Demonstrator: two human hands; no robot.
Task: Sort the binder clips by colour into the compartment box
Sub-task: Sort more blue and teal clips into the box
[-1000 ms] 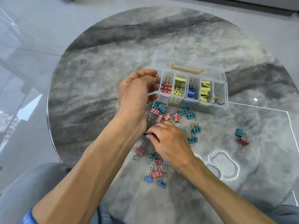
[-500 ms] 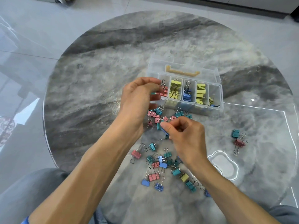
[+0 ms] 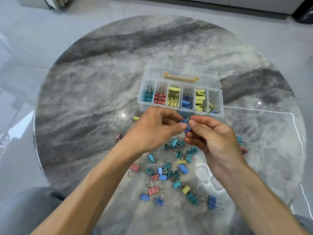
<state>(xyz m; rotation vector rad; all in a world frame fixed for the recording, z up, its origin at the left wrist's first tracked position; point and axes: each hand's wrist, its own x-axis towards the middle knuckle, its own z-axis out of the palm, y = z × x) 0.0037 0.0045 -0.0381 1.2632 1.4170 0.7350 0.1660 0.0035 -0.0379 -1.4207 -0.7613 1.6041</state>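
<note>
- both hands meet mid-frame, left hand (image 3: 152, 131) & right hand (image 3: 213, 138) each pinching the same blue clip (image 3: 186, 125) w/ thumb + fingers, held above the table (image 3: 84, 99)
- clear box (image 3: 221, 102) just above, lid open; teal, red, yellow, blue clips in separate slots
- loose clips (image 3: 169, 173) scattered lower centre

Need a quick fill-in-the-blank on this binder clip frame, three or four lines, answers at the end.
1. Both hands, the left hand and the right hand, pinch one binder clip whose colour is ____.
2. The leftmost compartment of the compartment box holds clips coloured ____.
3. The compartment right beside it holds ____ clips.
4. The box's lid is ____.

Missing words: blue; teal; red; open
</note>
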